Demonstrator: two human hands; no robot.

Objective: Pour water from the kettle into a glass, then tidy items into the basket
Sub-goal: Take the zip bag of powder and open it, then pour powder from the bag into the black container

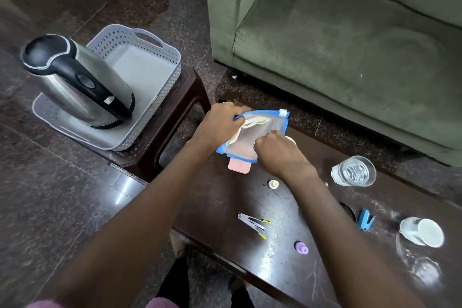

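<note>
A steel kettle (82, 82) with a black handle stands in the grey perforated basket (150, 57), which rests on a dark stool at the left. A glass (353, 171) holding water stands on the dark coffee table (250, 195). Both my hands hold a clear zip pouch (265, 127) with blue edges above the table's far left corner. My left hand (222, 125) grips its left end, where cream-coloured contents show. My right hand (277, 152) pinches its lower right side. A pink object (238, 166) lies just under the pouch.
On the table lie a small white cap (273, 184), a metal clip tool (253, 224), a purple cap (301, 249), a blue stapler (365, 219), a tipped white cup (421, 231) and an empty glass (422, 270). A green sofa (337, 45) stands behind.
</note>
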